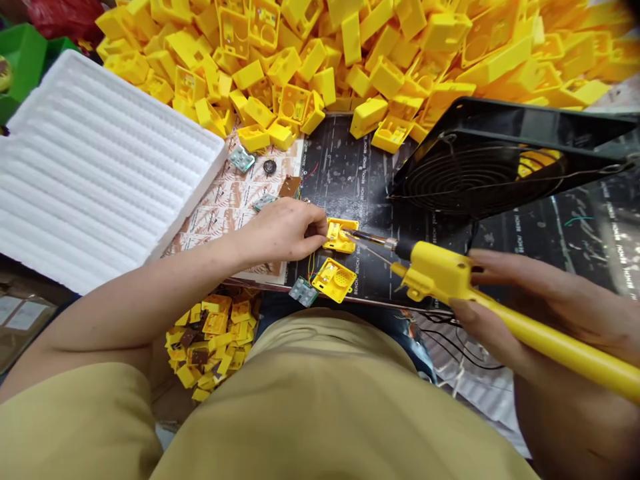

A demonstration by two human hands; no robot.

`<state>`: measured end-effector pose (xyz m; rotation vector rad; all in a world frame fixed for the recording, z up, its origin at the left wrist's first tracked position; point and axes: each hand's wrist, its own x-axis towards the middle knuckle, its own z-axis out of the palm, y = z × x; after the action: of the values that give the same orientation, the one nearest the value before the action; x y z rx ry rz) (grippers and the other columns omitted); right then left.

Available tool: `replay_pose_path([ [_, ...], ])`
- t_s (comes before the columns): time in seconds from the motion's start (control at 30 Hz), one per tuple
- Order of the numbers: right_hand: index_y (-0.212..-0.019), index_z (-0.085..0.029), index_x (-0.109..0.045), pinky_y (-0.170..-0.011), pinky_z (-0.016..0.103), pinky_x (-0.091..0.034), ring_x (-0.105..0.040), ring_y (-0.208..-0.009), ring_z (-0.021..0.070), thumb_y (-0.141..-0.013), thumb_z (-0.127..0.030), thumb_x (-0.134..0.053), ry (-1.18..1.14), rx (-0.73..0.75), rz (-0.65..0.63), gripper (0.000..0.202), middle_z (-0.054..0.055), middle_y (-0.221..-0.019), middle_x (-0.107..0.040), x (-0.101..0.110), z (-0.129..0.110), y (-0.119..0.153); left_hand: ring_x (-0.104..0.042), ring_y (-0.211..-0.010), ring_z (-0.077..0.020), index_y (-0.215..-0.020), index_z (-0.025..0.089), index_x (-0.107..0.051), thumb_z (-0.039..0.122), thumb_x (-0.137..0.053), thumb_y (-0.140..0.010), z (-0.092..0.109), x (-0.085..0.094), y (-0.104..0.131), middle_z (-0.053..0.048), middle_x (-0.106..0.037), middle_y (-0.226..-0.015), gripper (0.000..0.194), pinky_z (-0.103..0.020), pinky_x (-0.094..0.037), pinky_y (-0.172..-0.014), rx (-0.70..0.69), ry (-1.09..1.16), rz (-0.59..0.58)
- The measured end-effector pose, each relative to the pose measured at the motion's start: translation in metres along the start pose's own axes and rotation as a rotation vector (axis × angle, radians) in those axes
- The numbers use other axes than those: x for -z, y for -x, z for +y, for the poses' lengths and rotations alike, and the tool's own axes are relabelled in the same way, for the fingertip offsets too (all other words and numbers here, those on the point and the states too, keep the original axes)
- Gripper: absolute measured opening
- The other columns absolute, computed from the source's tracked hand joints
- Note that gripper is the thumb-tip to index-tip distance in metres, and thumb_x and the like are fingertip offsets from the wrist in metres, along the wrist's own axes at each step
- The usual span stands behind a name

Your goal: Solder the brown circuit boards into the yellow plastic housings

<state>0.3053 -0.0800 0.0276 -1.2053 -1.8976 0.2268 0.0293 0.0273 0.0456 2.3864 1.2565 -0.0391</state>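
Note:
My right hand [560, 287] grips a yellow soldering iron [440, 270] with a thin solder feed tube beside its barrel. The iron's tip reaches into a small open yellow plastic case [345, 243] on the black bench top. My left hand [290, 230] is pinched closed at the left edge of that case; what lies between its fingertips is hidden. Just below, a yellow case half [336, 280] with a round speaker grille is wired to a small green circuit board [303, 292]. Another circuit board [264, 201] lies partly behind my left hand.
A large heap of yellow cases [300, 60] fills the back. A black fan [465, 167] stands at right, a white foam tray [110, 160] at left. A loose board [241, 159] and a small speaker [269, 166] lie behind my left hand. More yellow parts [215, 340] sit below the bench edge.

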Motion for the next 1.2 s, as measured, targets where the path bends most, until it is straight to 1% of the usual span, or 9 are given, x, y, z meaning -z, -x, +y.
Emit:
replay_pose_path([
  [0.13,-0.125,-0.030,-0.062,-0.050,0.022,-0.056,-0.069,-0.065,0.0136,-0.088,-0.026,-0.073,-0.149,0.235,-0.108,0.038,0.001,-0.081,-0.073,-0.001,0.004,-0.012,-0.067,-0.075,-0.0169,-0.084,0.018,-0.075,0.018,-0.062,-0.078,0.007,0.009,-0.006,-0.002,-0.074,-0.079,0.015,-0.027,-0.044,-0.069,0.039,-0.054,-0.089],
  [0.23,-0.097,-0.026,-0.065,-0.058,0.021,-0.058,-0.069,-0.068,0.0110,-0.094,-0.033,-0.066,-0.115,0.230,-0.188,0.008,0.000,-0.078,-0.070,-0.001,0.004,-0.019,-0.066,-0.071,-0.0152,-0.082,0.019,-0.075,0.018,-0.062,-0.076,0.009,0.011,-0.009,0.000,-0.073,-0.077,0.014,-0.026,-0.042,-0.066,0.040,-0.053,-0.094],
  [0.33,-0.083,-0.027,-0.060,-0.060,0.022,-0.058,-0.068,-0.065,0.0108,-0.096,-0.036,-0.064,-0.106,0.196,-0.226,0.016,-0.003,-0.071,-0.067,-0.001,0.001,-0.024,-0.064,-0.067,-0.0149,-0.077,0.019,-0.074,0.015,-0.062,-0.073,0.008,0.010,-0.009,0.000,-0.072,-0.073,0.013,-0.026,-0.043,-0.064,0.057,-0.037,-0.091],
  [0.53,-0.089,-0.029,-0.062,-0.060,0.023,-0.061,-0.070,-0.066,0.0128,-0.085,-0.023,-0.076,-0.068,0.359,-0.247,0.016,-0.005,-0.073,-0.070,0.001,-0.005,-0.040,-0.060,-0.059,-0.0127,-0.070,0.020,-0.070,0.017,-0.062,-0.072,0.005,0.007,-0.011,0.001,-0.068,-0.064,0.009,-0.025,-0.041,-0.060,-0.003,0.002,-0.031],
  [0.73,-0.094,-0.023,-0.065,-0.072,0.024,-0.063,-0.072,-0.074,0.0131,-0.084,-0.018,-0.077,-0.044,0.482,-0.332,0.016,-0.001,-0.077,-0.073,0.008,-0.004,-0.049,-0.057,-0.057,-0.0126,-0.063,0.019,-0.067,0.016,-0.063,-0.069,0.010,0.010,-0.014,0.002,-0.065,-0.060,0.008,-0.026,-0.038,-0.058,0.031,-0.019,-0.052],
  [0.93,-0.091,-0.026,-0.064,-0.069,0.026,-0.061,-0.070,-0.072,0.0142,-0.074,-0.018,-0.084,-0.023,0.351,-0.237,0.027,0.000,-0.081,-0.072,0.016,0.012,-0.035,-0.058,-0.058,-0.0133,-0.063,0.020,-0.067,0.018,-0.063,-0.070,0.009,0.010,-0.016,0.001,-0.066,-0.062,0.009,-0.026,-0.040,-0.060,0.052,-0.028,-0.086],
  [1.03,-0.091,-0.027,-0.064,-0.064,0.025,-0.060,-0.069,-0.067,0.0137,-0.080,-0.019,-0.079,-0.050,0.373,-0.242,0.020,-0.002,-0.077,-0.070,0.015,0.011,-0.032,-0.056,-0.056,-0.0120,-0.063,0.020,-0.067,0.019,-0.061,-0.070,0.008,0.009,-0.016,0.002,-0.066,-0.061,0.009,-0.025,-0.037,-0.057,0.008,-0.037,-0.066],
  [1.13,-0.090,-0.028,-0.064,-0.059,0.023,-0.058,-0.068,-0.064,0.0124,-0.089,-0.028,-0.071,-0.068,0.259,-0.207,0.007,-0.002,-0.074,-0.069,0.012,0.007,-0.030,-0.055,-0.056,-0.0121,-0.065,0.020,-0.066,0.020,-0.060,-0.071,0.009,0.010,-0.015,0.001,-0.066,-0.062,0.008,-0.025,-0.035,-0.056,-0.014,-0.076,-0.060],
  [1.2,-0.102,-0.031,-0.066,-0.053,0.023,-0.055,-0.069,-0.064,0.0131,-0.092,-0.034,-0.067,-0.044,0.199,-0.183,0.011,-0.002,-0.078,-0.071,0.009,0.006,-0.025,-0.058,-0.060,-0.0141,-0.068,0.020,-0.067,0.019,-0.060,-0.072,0.009,0.009,-0.013,0.000,-0.066,-0.065,0.008,-0.027,-0.039,-0.060,-0.016,-0.132,-0.061],
])
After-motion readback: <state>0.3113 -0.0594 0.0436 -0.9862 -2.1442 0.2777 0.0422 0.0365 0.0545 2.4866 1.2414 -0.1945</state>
